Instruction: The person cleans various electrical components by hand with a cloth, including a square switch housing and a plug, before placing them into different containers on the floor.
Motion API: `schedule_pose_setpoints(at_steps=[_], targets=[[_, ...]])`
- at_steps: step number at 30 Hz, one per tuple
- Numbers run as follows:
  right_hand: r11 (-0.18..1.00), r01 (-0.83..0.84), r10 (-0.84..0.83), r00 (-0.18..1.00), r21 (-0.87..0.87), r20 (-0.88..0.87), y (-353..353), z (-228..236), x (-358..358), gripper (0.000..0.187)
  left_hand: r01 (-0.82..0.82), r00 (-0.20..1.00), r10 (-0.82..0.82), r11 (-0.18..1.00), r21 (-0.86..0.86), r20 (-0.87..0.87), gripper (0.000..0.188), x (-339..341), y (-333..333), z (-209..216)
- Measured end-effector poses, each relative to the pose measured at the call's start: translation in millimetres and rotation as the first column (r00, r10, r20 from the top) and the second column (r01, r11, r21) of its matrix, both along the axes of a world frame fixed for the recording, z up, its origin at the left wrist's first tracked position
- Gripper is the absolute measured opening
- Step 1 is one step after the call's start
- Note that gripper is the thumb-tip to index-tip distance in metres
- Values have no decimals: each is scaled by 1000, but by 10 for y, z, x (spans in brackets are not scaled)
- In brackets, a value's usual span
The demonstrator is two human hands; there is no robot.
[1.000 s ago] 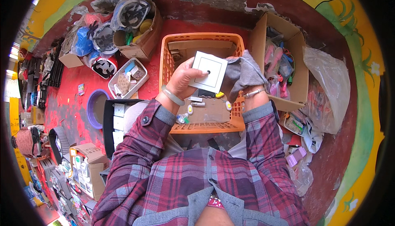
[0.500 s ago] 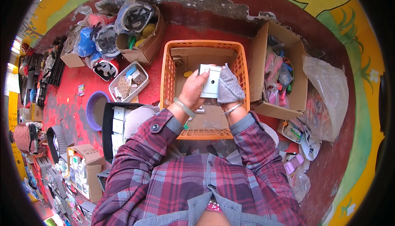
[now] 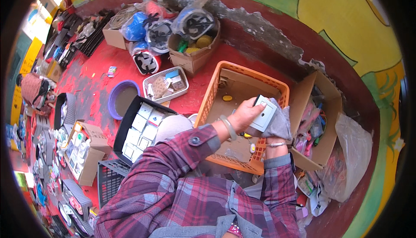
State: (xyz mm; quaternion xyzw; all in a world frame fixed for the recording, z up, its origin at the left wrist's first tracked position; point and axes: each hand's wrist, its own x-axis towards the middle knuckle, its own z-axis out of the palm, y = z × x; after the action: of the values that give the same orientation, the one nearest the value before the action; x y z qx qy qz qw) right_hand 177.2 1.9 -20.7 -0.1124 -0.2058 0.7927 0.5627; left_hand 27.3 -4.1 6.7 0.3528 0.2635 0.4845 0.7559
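My left hand (image 3: 239, 119) grips a white square wall plate (image 3: 266, 112) with dark sides and a small dark spot in its middle, the thumb lying on its face. A grey cloth (image 3: 279, 123) covers most of my right hand (image 3: 275, 140) and lies against the plate's right side; the fingers beneath it are hidden. Both hands are over the right part of an orange plastic basket (image 3: 210, 97). Inside that basket are cardboard and a few small yellow items, among them a yellow oval piece (image 3: 227, 98).
To my left stands a black box (image 3: 125, 119) filled with several white square pieces. Beyond it are a purple basin (image 3: 111, 101) and a white basket (image 3: 182, 91). Cardboard boxes of bagged goods (image 3: 190, 62) stand far off, and another carton (image 3: 328, 145) is on the right.
The view has swung left, so the basket and hands appear farther right. The plate is tilted now. My left hand still holds it, with the cloth still against it.
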Motion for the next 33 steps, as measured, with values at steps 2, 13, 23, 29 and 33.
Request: schedule_pose_setpoints(at_steps=[2,13,23,29,33], targets=[[964,101,-71,990,-248,125,-63,40,-153,47,-138,976,158,981,140,-147,33,91,-21,-60],[931,357,-188,655,-80,732,-232,-29,-517,25,-251,962,267,944,-216,52,18,-4,66,-152],[946,220,-173,964,-239,202,-284,-51,-512,42,-430,758,528,846,314,-384,35,147,4,57],[990,130,-119,976,-50,185,113,-45,145,52,-97,841,403,769,632,-362,55,235,-189,106],[983,183,-165,893,-4,419,150,57,406,29,-118,936,199,955,272,-292,56,100,-10,167]])
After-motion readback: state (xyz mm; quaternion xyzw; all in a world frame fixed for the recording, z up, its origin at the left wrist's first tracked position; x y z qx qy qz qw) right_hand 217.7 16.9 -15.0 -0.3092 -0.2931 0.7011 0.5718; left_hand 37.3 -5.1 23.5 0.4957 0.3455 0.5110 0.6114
